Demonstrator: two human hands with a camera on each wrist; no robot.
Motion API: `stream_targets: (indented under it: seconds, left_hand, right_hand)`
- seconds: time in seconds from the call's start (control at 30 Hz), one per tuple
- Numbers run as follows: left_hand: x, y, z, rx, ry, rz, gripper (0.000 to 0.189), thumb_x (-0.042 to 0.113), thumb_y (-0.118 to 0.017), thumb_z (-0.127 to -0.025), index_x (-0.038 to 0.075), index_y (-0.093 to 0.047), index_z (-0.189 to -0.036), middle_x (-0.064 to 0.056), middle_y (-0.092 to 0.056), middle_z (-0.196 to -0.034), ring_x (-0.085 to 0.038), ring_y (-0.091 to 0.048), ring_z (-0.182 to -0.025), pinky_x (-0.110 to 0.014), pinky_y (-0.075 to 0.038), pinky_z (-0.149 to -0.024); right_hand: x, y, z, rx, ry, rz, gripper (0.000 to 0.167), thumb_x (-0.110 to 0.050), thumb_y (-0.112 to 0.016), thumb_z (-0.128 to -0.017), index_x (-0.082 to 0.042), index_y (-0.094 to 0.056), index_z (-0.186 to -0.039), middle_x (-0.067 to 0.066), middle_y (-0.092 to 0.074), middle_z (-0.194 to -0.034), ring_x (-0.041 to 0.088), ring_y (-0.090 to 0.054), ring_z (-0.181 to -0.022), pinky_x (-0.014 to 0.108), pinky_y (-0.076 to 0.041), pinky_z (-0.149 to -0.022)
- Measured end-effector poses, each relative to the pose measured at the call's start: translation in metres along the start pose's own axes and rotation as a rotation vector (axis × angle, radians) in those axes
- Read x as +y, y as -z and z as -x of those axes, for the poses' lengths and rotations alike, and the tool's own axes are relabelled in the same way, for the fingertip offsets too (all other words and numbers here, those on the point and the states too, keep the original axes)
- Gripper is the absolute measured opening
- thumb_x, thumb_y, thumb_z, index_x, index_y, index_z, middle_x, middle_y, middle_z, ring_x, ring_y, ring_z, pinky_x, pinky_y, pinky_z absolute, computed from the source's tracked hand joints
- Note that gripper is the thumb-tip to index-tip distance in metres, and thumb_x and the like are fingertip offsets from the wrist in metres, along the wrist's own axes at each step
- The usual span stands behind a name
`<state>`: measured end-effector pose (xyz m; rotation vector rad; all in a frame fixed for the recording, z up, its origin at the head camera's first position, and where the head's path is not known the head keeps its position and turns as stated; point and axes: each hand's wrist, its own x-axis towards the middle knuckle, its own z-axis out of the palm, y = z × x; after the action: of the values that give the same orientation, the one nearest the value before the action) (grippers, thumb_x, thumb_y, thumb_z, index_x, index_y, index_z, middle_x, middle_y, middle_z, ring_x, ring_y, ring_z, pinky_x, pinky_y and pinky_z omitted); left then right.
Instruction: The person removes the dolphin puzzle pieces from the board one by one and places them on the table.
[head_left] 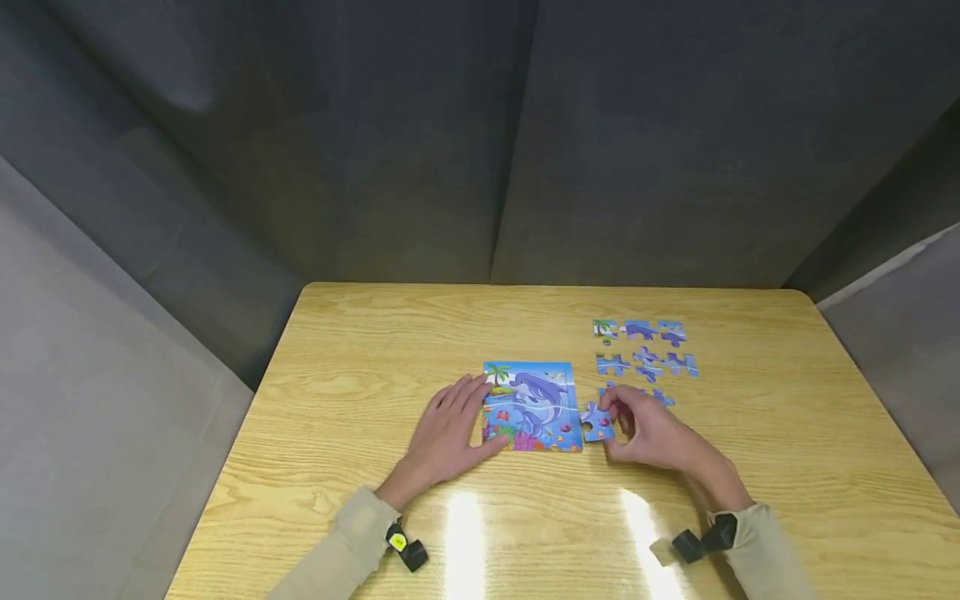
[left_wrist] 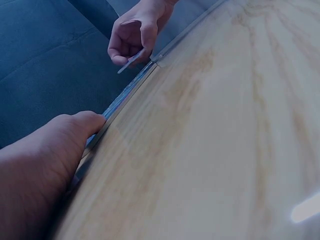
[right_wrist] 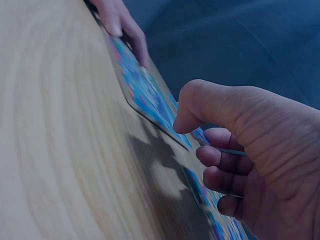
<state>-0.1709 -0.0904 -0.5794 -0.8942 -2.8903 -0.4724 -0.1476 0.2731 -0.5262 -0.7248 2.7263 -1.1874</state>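
Note:
A dolphin puzzle board (head_left: 531, 407), with a palm tree and coral printed on it, lies flat on the table. My left hand (head_left: 447, 429) rests at its left edge, fingers spread, thumb and fingertips touching the board. Just off the board's lower right side, my right hand (head_left: 651, 427) pinches a blue jigsaw piece (head_left: 597, 423) between thumb and fingers. In the left wrist view that piece (left_wrist: 131, 61) is tilted and raised above the board. The right wrist view shows the thumb and curled fingers, with the piece largely hidden.
Several loose jigsaw pieces (head_left: 647, 365) are laid out in rows right of the board, the nearest row partly hidden behind my right hand. The wooden table (head_left: 375, 333) ends at a dark grey partition (head_left: 420, 150). Light glares off its front part.

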Motion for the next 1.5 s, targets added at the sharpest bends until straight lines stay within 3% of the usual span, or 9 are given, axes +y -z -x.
stream_targets:
  seconds: [0.23,0.57,1.0,1.27,1.5]
  left_hand:
    - [0.001,0.000,0.000,0.015,-0.013,-0.009,0.093,0.078,-0.041,-0.097,0.016,-0.030,-0.165,-0.002,-0.029,-0.171,-0.025,-0.022,-0.159,-0.050,-0.026,-0.125]
    - [0.003,0.000,0.005,0.002,-0.010,-0.008,0.097,0.082,-0.039,-0.095,0.016,-0.029,-0.166,-0.001,-0.027,-0.172,-0.025,-0.021,-0.159,-0.050,-0.026,-0.125]
    - [0.000,-0.002,0.004,0.014,-0.009,-0.008,0.097,0.082,-0.040,-0.095,0.016,-0.028,-0.166,0.000,-0.027,-0.172,-0.025,-0.022,-0.159,-0.050,-0.025,-0.125]
    - [0.000,-0.004,0.003,0.012,-0.010,0.009,0.097,0.082,-0.040,-0.095,0.017,-0.029,-0.166,0.000,-0.027,-0.172,-0.024,-0.022,-0.159,-0.049,-0.025,-0.125]
    - [0.001,0.000,0.002,0.020,-0.022,0.009,0.097,0.081,-0.042,-0.095,0.015,-0.030,-0.165,-0.002,-0.030,-0.171,-0.027,-0.025,-0.158,-0.051,-0.026,-0.124]
  right_hand:
    - [0.020,0.024,0.016,0.083,-0.074,0.018,0.048,0.007,-0.080,-0.067,-0.009,-0.059,-0.108,0.006,-0.056,-0.085,0.014,-0.050,-0.070,0.023,-0.044,-0.059]
    - [0.052,0.054,0.048,0.151,-0.250,-0.015,0.048,0.007,-0.079,-0.073,-0.004,-0.056,-0.113,0.010,-0.052,-0.091,0.016,-0.048,-0.075,0.026,-0.040,-0.061]
    - [0.087,0.073,0.059,0.245,-0.268,0.048,0.052,0.005,-0.084,-0.071,0.003,-0.056,-0.116,0.014,-0.051,-0.096,0.018,-0.044,-0.078,0.022,-0.036,-0.062]
    - [0.094,0.073,0.061,0.252,-0.297,0.139,0.050,0.002,-0.084,-0.072,0.003,-0.057,-0.114,0.014,-0.045,-0.102,0.017,-0.040,-0.079,0.025,-0.033,-0.063]
    - [0.097,0.072,0.063,0.255,-0.325,0.136,0.051,-0.001,-0.080,-0.075,0.004,-0.057,-0.121,0.015,-0.045,-0.106,0.018,-0.040,-0.082,0.024,-0.032,-0.065]
